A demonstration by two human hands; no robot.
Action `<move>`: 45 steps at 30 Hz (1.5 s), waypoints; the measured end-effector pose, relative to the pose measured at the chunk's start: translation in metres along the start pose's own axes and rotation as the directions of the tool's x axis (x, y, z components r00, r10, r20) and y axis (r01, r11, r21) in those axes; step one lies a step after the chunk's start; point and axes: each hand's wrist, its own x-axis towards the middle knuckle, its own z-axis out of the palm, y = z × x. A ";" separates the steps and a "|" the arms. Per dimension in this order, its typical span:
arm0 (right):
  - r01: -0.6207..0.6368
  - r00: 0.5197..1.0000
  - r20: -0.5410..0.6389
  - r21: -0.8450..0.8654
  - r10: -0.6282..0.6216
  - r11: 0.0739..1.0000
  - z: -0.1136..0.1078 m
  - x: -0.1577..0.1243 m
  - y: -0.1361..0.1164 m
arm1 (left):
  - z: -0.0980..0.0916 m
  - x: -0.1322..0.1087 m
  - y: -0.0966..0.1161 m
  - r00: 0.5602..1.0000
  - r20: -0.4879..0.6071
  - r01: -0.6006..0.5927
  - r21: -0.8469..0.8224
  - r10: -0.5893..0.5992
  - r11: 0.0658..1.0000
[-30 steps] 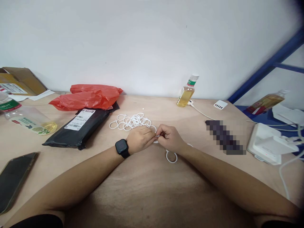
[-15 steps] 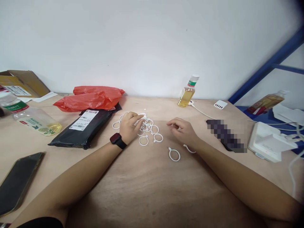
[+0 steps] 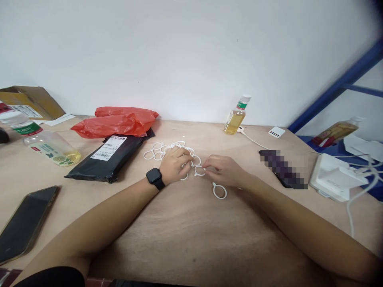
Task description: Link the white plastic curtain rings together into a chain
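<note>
Several white curtain rings, each with a small eyelet, lie in a pile (image 3: 165, 149) on the wooden table. My left hand (image 3: 176, 162) rests over the pile's near right part with its fingers curled; what they hold, if anything, is hidden. Just right of it, my right hand (image 3: 220, 169) has thumb and index finger closed at the edge of a white curtain ring (image 3: 196, 174). A separate curtain ring (image 3: 220, 198) lies below my right hand. Only a sliver of another ring shows at my right wrist.
Left of the pile are a black parcel (image 3: 119, 157), a red plastic bag (image 3: 119, 123), a tilted drink bottle (image 3: 44, 139) and a phone (image 3: 26, 221). Behind stands another bottle (image 3: 235, 119). Rightward are a white charging hub (image 3: 276, 132), a blurred dark object (image 3: 281, 169) and white adapters (image 3: 332, 175).
My right hand has moved left to the pile's edge and closed on a curtain ring. My left hand has shifted slightly right and toward me. The view has shifted slightly.
</note>
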 end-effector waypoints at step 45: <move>-0.344 0.814 0.539 0.149 0.216 0.927 -0.033 -0.001 0.002 | 0.006 0.002 -0.015 0.936 -0.099 0.350 0.138 -0.339 0.926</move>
